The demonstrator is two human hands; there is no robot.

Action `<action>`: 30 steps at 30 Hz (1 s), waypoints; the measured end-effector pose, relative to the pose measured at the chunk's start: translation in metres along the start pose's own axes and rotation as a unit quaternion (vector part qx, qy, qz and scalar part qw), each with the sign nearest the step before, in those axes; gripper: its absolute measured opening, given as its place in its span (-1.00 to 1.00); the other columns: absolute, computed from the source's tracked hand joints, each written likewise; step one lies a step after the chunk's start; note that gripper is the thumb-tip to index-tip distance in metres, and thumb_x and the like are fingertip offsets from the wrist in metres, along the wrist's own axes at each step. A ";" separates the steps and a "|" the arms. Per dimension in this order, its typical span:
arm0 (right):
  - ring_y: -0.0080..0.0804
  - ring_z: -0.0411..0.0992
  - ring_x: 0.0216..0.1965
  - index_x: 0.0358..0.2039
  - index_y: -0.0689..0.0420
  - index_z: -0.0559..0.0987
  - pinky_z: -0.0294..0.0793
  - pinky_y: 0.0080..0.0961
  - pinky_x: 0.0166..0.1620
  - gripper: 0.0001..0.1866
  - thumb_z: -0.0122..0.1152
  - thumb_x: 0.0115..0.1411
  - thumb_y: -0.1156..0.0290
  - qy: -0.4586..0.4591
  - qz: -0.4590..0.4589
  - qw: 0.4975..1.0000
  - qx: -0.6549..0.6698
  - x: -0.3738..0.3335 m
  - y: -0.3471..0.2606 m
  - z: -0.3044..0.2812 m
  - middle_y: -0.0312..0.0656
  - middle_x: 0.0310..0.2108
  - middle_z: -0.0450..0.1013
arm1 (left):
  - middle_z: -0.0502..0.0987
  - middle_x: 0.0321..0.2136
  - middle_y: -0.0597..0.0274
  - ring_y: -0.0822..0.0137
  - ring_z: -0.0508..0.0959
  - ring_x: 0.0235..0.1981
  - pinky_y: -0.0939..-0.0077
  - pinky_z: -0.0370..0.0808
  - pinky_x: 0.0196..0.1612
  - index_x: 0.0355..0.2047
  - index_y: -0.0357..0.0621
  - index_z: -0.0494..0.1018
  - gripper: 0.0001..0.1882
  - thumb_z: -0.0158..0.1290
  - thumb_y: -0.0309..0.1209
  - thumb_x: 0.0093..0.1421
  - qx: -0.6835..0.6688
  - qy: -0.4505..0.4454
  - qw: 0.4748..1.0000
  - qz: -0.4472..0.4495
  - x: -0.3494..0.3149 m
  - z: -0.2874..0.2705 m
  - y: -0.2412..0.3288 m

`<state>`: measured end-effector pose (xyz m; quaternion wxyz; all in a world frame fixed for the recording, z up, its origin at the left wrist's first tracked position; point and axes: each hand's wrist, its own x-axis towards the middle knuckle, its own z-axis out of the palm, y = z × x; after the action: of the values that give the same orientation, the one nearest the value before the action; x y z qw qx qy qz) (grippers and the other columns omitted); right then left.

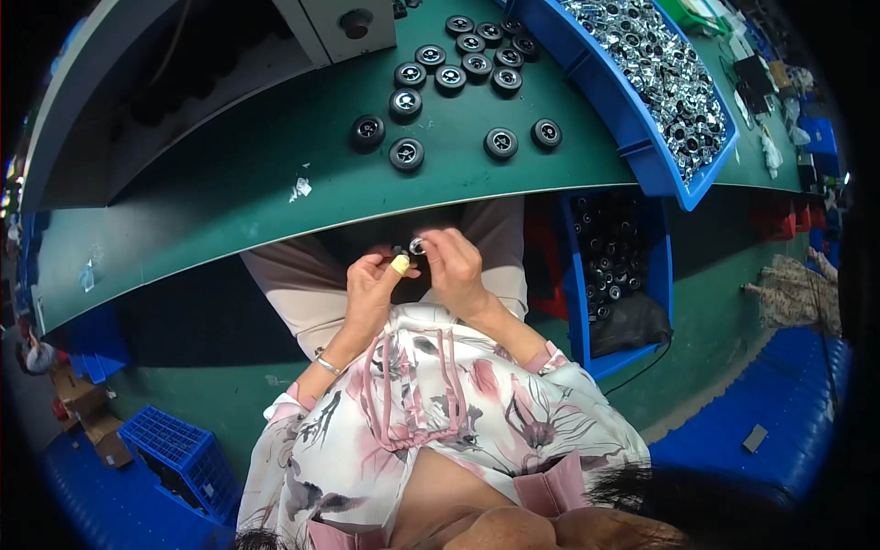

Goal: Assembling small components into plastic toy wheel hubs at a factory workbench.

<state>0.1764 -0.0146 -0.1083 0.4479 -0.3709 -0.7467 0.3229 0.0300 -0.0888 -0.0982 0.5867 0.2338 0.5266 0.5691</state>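
Observation:
Both hands are over my lap, just in front of the bench edge. My left hand, with a yellow cover on its thumb, is closed on a small black part that the fingers mostly hide. Pinched between the fingertips of my right hand is a small shiny silver ring-like piece. It is held close beside the black part; whether the two touch, I cannot tell. Several black wheels with silver centres, one of them a near wheel, lie on the green bench.
A blue bin heaped with shiny silver parts stands at the bench's right. Lower right, a blue crate holds black wheels and a black bag. A grey machine housing rises at the back left. Left behind lies a blue plastic crate.

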 end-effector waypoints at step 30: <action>-0.57 0.43 -0.11 -0.06 0.27 0.46 0.47 -0.61 -0.05 -0.69 0.30 0.20 0.64 -0.152 0.258 0.838 0.456 0.003 -0.004 -0.019 -0.27 -0.15 0.42 | 0.50 -0.15 0.28 0.53 0.47 -0.11 0.62 0.41 0.02 -0.07 -0.26 0.43 -0.73 0.18 -0.57 0.23 -0.121 -0.076 0.990 -0.006 -0.008 0.009 0.022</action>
<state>0.1922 -0.0115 -0.0964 0.3472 -0.2499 -0.4508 0.7834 0.0303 -0.0883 -0.0730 0.6525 0.2003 0.4094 0.6054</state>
